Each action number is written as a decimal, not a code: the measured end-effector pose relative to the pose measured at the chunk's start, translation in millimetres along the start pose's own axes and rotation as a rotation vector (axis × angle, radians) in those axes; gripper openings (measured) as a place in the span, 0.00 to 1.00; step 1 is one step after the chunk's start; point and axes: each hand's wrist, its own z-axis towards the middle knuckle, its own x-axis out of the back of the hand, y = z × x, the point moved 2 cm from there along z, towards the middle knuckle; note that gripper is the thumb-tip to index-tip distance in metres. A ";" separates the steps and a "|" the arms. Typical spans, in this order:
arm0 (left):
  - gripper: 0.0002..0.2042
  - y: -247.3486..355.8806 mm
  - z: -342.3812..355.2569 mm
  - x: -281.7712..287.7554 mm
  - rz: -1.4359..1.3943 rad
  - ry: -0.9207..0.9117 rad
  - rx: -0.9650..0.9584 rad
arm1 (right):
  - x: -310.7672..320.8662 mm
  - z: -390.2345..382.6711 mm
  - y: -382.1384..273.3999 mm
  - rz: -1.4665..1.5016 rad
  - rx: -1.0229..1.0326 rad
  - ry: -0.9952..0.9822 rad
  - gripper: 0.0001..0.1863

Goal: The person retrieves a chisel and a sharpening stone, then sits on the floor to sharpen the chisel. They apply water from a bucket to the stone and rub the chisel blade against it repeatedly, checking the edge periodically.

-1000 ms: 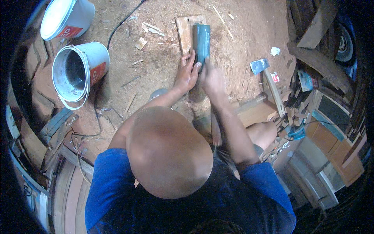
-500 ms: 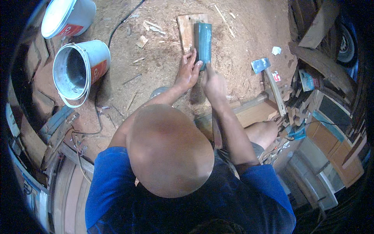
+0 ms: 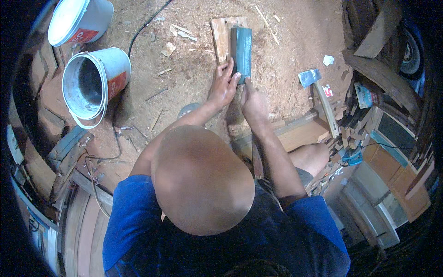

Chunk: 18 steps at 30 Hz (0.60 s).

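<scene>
A green, squared block (image 3: 243,53) lies lengthwise on the ground, partly over a pale wooden board (image 3: 222,40). My left hand (image 3: 223,87) steadies it, fingers along its left side beside the board and thumb at its near end. My right hand (image 3: 254,104) is closed with its fingertips at the near right corner of the block; what it grips, if anything, is hidden. Under the right forearm a narrow dark strip (image 3: 256,159) runs toward me, and its kind is unclear. Farther right lies a hatchet (image 3: 310,77) with a wooden handle.
Two white buckets stand at left: an uncovered one (image 3: 119,64) with its handle hanging down, and a lidded one (image 3: 104,21). A black cable (image 3: 138,34) crosses the ground. Wood chips (image 3: 169,49) lie scattered. At right are an offcut pile (image 3: 355,131) and stacked timber (image 3: 383,76).
My right hand has shifted very slightly at the block's near end and looks less blurred. The left hand, block and board stay nearly in place.
</scene>
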 end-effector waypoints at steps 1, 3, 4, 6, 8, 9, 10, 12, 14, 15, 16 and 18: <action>0.30 -1.4 -0.6 -0.5 0.021 0.006 0.019 | -2.5 7.2 1.2 0.021 0.025 0.038 0.18; 0.30 1.0 2.1 -3.2 0.063 0.002 0.038 | 6.0 46.6 -5.0 0.062 0.063 0.136 0.18; 0.30 -6.9 5.1 -5.5 0.119 0.037 -0.063 | 19.2 73.2 -17.3 0.050 0.063 0.139 0.18; 0.30 -27.0 7.8 -8.1 0.238 0.110 -0.263 | 31.7 108.0 -32.1 0.039 0.082 0.154 0.18; 0.31 -32.6 6.4 -8.7 0.227 0.102 -0.209 | 34.9 120.6 -32.2 0.026 0.110 0.179 0.18; 0.31 -27.9 8.5 -8.9 0.216 0.102 -0.186 | 34.4 113.6 -29.0 0.028 0.116 0.165 0.17; 0.31 -24.2 7.4 -9.1 0.159 0.070 -0.131 | 31.3 95.3 -23.9 0.030 0.122 0.151 0.17; 0.31 -6.4 3.7 -0.3 0.054 -0.006 -0.023 | 17.9 55.2 -11.0 0.009 0.075 0.097 0.16; 0.30 -11.8 -0.8 -0.7 0.025 0.015 -0.070 | 4.5 19.5 -2.7 -0.009 0.039 0.043 0.16; 0.30 -13.1 -0.4 -2.9 0.008 0.022 -0.097 | 2.3 8.4 0.1 -0.004 0.046 0.049 0.16; 0.30 -15.3 2.0 -4.1 0.057 0.045 -0.093 | 0.1 4.0 2.4 0.002 0.053 0.055 0.15; 0.30 -4.5 1.8 -2.6 0.038 0.018 -0.003 | 7.1 33.1 -2.5 0.032 0.096 0.102 0.15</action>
